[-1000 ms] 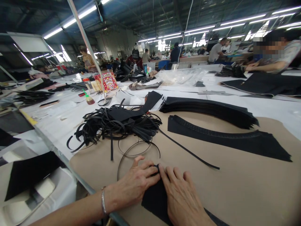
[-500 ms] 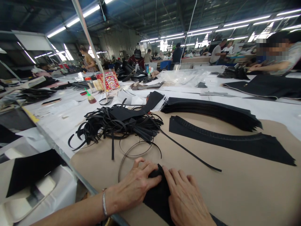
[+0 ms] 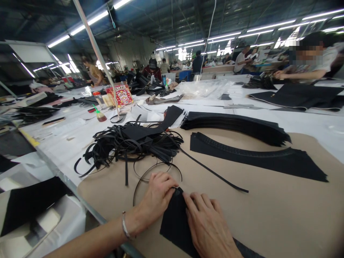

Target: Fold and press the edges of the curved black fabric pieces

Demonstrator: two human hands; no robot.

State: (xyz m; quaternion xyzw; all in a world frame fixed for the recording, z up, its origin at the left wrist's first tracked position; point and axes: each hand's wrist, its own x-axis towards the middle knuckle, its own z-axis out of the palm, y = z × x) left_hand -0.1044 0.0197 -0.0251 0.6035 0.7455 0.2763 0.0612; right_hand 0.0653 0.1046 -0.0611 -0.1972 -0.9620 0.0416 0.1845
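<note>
A black piece of sheet material [image 3: 176, 225] lies on the tan mat under both my hands. My left hand [image 3: 157, 195], with a silver bracelet at the wrist, pinches the far end of this piece between thumb and fingers. Along its right edge, my right hand [image 3: 206, 220] lies with fingers stretched out, pressing the material down; part of the piece is hidden beneath the palm. A thin black strip [image 3: 137, 182] curls out beside my left hand. Farther off lies a curved black piece [image 3: 255, 161] with a ridged band along its upper edge.
A tangled heap of black strips [image 3: 118, 143] sits on the far left of the tan mat [image 3: 268, 218]. Behind the curved piece is a stack of black pieces [image 3: 233, 127]. A small bottle [image 3: 100, 115] with a green nozzle and a red box [image 3: 122, 95] stand beyond. A co-worker [image 3: 309, 61] works at right.
My left hand has lifted and shifted slightly, its fingers now at the far end of the piece, leaving more of the black surface showing. The right hand has moved little.
</note>
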